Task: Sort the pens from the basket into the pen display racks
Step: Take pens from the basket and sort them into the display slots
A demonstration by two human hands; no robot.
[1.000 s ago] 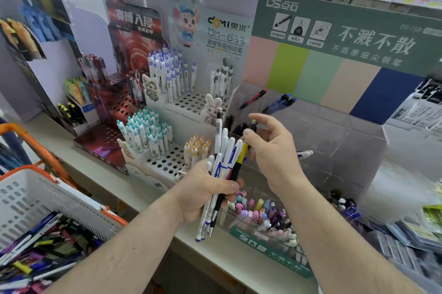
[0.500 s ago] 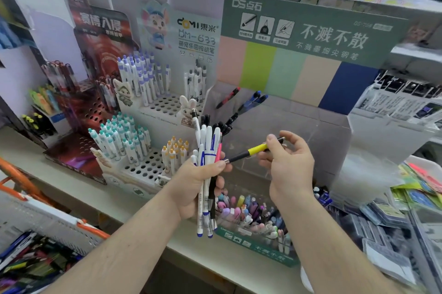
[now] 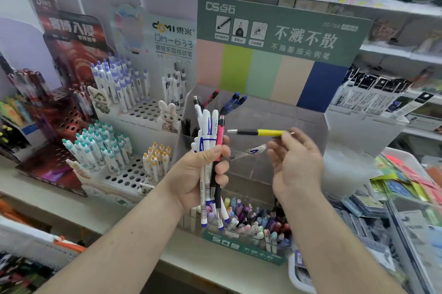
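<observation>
My left hand grips an upright bundle of pens, mostly white with blue print, plus a pink one and a black one. My right hand pinches a yellow and black pen by its end, holding it level in front of the clear acrylic rack with the green header. The white perforated rack with teal, orange and purple capped pens stands to the left. The basket shows only at the bottom left corner, blurred.
A dark red pen rack stands at far left. The acrylic rack's front bin holds several pastel pens. Packaged goods and a clear tray crowd the right. Shelves with stock run behind.
My right hand has drawn the yellow and black pen out of the bundle and swung it from upright to level, moving right. The view has shifted right, pushing the basket toward the frame's edge.
</observation>
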